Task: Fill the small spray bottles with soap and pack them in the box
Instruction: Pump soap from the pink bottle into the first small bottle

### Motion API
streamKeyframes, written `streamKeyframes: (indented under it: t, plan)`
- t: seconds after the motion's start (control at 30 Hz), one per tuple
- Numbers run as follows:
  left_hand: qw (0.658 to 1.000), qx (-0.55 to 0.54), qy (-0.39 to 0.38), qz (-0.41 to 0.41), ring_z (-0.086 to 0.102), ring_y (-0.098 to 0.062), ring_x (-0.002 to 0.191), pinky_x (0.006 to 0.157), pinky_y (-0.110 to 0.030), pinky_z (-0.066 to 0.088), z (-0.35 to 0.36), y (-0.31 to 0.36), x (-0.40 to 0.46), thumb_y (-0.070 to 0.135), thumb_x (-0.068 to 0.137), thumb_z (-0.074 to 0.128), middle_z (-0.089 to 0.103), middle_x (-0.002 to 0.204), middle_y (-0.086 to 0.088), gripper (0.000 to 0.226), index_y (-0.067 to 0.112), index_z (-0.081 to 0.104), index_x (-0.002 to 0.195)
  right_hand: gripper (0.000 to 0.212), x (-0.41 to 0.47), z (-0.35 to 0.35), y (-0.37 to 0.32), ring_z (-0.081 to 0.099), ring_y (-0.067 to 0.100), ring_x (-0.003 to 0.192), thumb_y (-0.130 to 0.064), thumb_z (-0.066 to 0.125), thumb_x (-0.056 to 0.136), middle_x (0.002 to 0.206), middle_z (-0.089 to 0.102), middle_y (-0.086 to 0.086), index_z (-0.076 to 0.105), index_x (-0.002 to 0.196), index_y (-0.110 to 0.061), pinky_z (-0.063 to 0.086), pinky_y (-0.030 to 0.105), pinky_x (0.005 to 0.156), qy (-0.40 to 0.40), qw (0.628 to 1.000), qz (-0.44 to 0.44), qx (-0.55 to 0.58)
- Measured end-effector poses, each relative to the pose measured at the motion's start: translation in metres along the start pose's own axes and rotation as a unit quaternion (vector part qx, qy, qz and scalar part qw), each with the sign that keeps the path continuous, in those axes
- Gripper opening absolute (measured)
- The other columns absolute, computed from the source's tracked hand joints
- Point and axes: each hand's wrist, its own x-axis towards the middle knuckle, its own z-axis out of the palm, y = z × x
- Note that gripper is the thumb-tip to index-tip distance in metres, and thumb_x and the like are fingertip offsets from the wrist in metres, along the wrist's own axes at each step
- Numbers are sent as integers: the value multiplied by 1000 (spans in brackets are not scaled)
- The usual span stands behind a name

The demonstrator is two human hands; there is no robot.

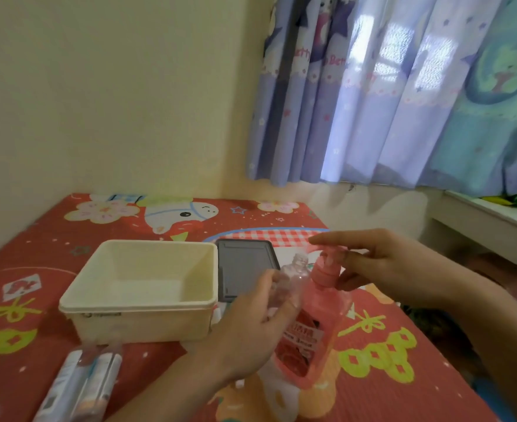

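Filling underway: left hand (252, 324) grips uncapped bottle (290, 278); right hand (382, 266) on soap pump (327, 263). Box (141, 303) empty; packing outstanding.

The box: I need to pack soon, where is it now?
In the head view, the cream box sits open on the red bedspread, left of the hands, with its grey lid beside its right side.
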Motion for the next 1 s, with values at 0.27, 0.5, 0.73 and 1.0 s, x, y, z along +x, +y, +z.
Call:
streamKeyframes:
  t: [0.27, 0.5, 0.73, 1.0]
  plan:
    - [999, 36, 22, 15, 66, 4, 107, 96, -42, 54, 2, 7, -17, 74, 85, 38, 69, 119, 22, 46, 46, 42, 122, 35, -10, 6, -15, 73, 0, 76, -29, 49, 101, 88, 75, -20, 60, 121, -56, 57, 39, 87, 24, 995, -15, -91]
    - [993, 105, 49, 24, 66, 0, 105, 88, -40, 56, 6, 14, -24, 72, 90, 38, 70, 118, 18, 39, 50, 36, 122, 39, -17, 8, -14, 72, 10, 72, -27, 51, 98, 83, 75, -18, 56, 120, -59, 57, 40, 77, 61, 977, -74, -188]
    - [983, 160, 72, 48, 70, -9, 80, 73, -41, 57, 0, 17, -9, 78, 84, 34, 75, 86, 10, 48, 45, 38, 118, 39, -10, -1, -13, 64, 7, 64, -28, 52, 98, 74, 69, -27, 57, 125, -55, 45, 15, 62, 38, 964, -78, -252]
    - [984, 110, 101, 94, 63, -6, 85, 75, -34, 54, -15, 15, 18, 61, 80, 54, 66, 88, 11, 43, 42, 58, 118, 52, 45, -14, -47, 74, 40, 70, -46, 36, 101, 77, 75, 13, 73, 97, -9, 63, 44, 67, -73, 975, 203, -47]
